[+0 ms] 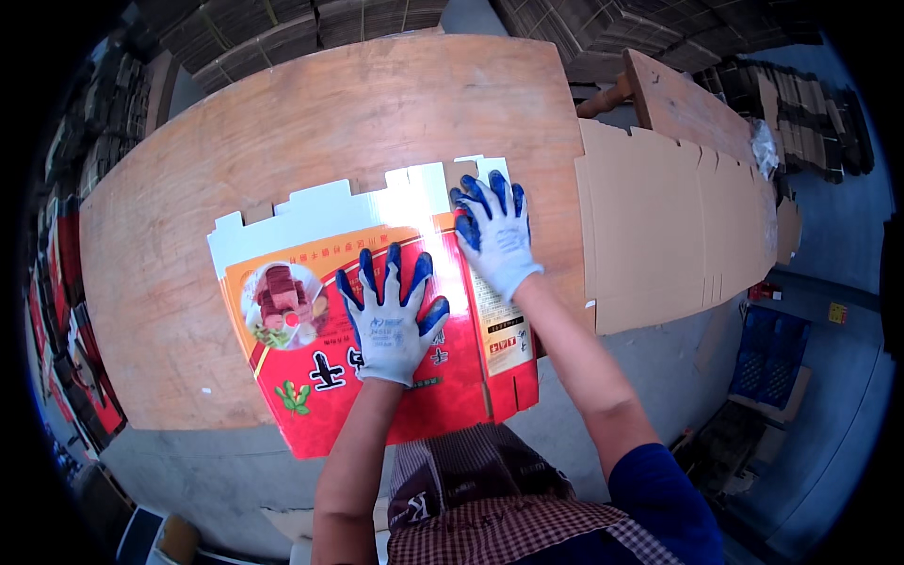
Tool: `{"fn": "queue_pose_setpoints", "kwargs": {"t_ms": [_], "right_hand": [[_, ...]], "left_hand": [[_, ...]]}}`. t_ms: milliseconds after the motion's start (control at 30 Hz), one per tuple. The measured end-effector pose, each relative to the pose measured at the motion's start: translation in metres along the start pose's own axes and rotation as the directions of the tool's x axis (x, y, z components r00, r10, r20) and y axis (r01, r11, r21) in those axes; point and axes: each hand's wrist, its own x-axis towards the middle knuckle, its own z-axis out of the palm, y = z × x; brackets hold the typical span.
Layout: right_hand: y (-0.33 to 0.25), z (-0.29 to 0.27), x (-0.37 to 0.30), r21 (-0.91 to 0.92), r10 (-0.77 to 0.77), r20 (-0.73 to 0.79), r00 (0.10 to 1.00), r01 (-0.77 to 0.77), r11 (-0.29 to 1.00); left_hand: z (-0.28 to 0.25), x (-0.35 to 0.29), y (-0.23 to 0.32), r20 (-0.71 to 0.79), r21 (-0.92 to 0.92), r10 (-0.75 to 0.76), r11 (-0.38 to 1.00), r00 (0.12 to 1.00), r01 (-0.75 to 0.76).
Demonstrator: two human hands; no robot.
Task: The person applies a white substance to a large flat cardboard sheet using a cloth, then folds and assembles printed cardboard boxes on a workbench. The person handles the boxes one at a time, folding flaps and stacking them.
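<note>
A flat printed carton, red and orange with a food picture and white notched flaps, lies on a wooden table. Its lower part reaches past the table's near edge. My left hand, in a white glove with blue fingertips, rests flat on the middle of the red panel, fingers spread. My right hand, gloved the same way, lies on the carton's right side panel near the far flaps. Its fingers are stretched out. Both palms cover parts of the print beneath them.
Plain brown cardboard lies flat to the right of the table. Behind it stands a wooden bench or stool. Bundled cardboard stacks rise beyond the far edge. Blue plastic crates sit at the lower right, and more printed cartons at the left.
</note>
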Motion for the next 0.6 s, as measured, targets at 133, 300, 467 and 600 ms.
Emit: {"fn": "queue_pose_setpoints", "kwargs": {"t_ms": [133, 300, 467, 600], "right_hand": [[-0.024, 0.021, -0.018, -0.103, 0.14, -0.137, 0.981, -0.155, 0.983], [-0.045, 0.018, -0.066, -0.076, 0.253, -0.21, 0.944, -0.274, 0.959], [-0.076, 0.004, -0.161, -0.058, 0.264, -0.139, 0.954, -0.274, 0.96], [-0.07, -0.017, -0.201, 0.054, 0.223, 0.042, 0.974, -0.225, 0.973]], "left_hand": [[0.004, -0.001, 0.0, 0.017, 0.022, -0.022, 1.0, 1.0, 0.022], [0.0, 0.002, 0.004, -0.015, 0.03, -0.002, 1.0, 1.0, 0.002], [0.0, 0.0, 0.003, -0.047, 0.029, -0.008, 1.0, 0.999, 0.009], [-0.007, -0.024, -0.022, -0.265, 0.001, -0.13, 0.991, 0.955, 0.135]]}}
